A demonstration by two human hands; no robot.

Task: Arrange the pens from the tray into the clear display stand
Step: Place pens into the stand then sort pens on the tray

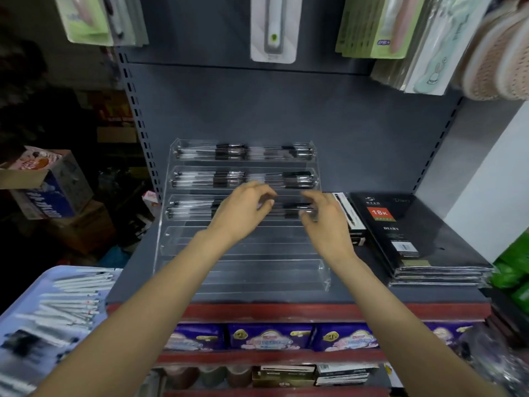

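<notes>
Clear acrylic tiers of the display stand (243,270) are stepped so that each row of pens (197,209) is kept visible; pens are laid with long axes left to right, and more are left in the tray (17,313). The left hand (243,207) and right hand (323,216) are held with fingers curled at the third tier, seemingly to settle pens there, though what is pinched cannot be told.

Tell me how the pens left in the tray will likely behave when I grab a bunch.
The pens look thin, straight and round-bodied, so they are probably stiff, light and apt to roll. They lie loose and overlapping in the tray, so a handful may splay or slip. Their smooth barrels could slide in a slack grip.
</notes>
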